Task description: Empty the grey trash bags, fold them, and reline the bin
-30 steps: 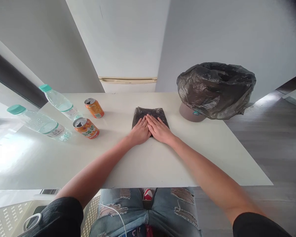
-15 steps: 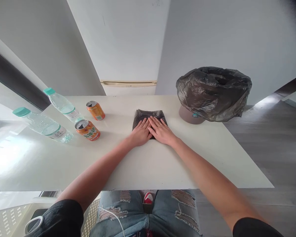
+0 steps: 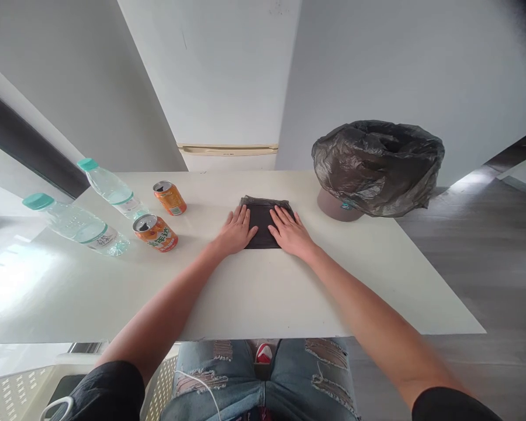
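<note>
While both palms press down flat and unclenched, neither hand grips anything: the left hand point(image 3: 235, 232) covers the left side of the bag point(image 3: 263, 225), fingers toward one o'clock, and the right hand point(image 3: 291, 234) covers its right side, fingers a little spread toward eleven. Both thumbs jut inward, bag showing between them. It lies flat on the table point(image 3: 263, 298), at twelve o'clock from the person's lap. Around the bag, the near can point(image 3: 158, 235) stands at nine, the far can point(image 3: 170, 200) toward ten, the bin point(image 3: 338, 206) with its puffed liner point(image 3: 372, 169) at two.
</note>
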`<state>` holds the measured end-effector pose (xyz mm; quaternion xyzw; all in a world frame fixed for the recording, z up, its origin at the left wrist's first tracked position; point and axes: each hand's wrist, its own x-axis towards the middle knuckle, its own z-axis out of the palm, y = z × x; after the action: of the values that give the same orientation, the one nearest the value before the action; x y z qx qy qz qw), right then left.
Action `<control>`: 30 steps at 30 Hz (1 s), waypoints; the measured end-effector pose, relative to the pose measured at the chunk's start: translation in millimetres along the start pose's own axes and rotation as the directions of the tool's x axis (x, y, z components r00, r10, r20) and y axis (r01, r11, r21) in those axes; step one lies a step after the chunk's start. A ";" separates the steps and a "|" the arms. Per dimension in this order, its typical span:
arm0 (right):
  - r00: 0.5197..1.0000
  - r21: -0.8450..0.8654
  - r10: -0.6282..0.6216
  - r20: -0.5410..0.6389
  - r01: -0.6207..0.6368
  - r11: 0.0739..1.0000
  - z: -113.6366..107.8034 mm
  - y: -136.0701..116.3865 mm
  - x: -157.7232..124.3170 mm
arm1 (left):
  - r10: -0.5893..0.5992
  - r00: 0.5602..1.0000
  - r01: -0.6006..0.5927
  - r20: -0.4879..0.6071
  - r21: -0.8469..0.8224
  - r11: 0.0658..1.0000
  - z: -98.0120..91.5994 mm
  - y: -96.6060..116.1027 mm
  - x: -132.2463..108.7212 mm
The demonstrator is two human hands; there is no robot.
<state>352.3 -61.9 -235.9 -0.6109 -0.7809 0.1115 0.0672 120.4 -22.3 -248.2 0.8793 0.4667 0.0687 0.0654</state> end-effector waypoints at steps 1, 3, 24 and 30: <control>1.000 0.000 0.020 -0.006 -0.020 1.000 0.6 1.5 0.2 | -0.009 1.000 0.009 0.005 0.008 1.000 -0.4 -1.6 -0.3; 0.998 0.008 0.064 -0.029 -0.064 0.998 2.5 5.9 0.6 | -0.021 1.000 0.021 0.011 0.023 1.000 -0.9 -2.3 -0.8; 0.915 0.155 -0.325 -0.237 0.366 0.918 -21.3 4.4 -0.3 | -0.030 0.997 0.025 -0.065 -0.074 0.997 -12.5 6.7 4.1; 0.839 0.254 -0.535 -0.095 0.540 0.802 -26.4 0.2 -12.0 | -0.121 0.940 0.071 -0.319 -0.164 0.984 -15.8 -3.1 7.8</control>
<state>361.8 -71.0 -210.0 -0.3505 -0.8985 0.1877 0.1858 119.4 -13.4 -232.8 0.8243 0.5071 0.2453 0.0564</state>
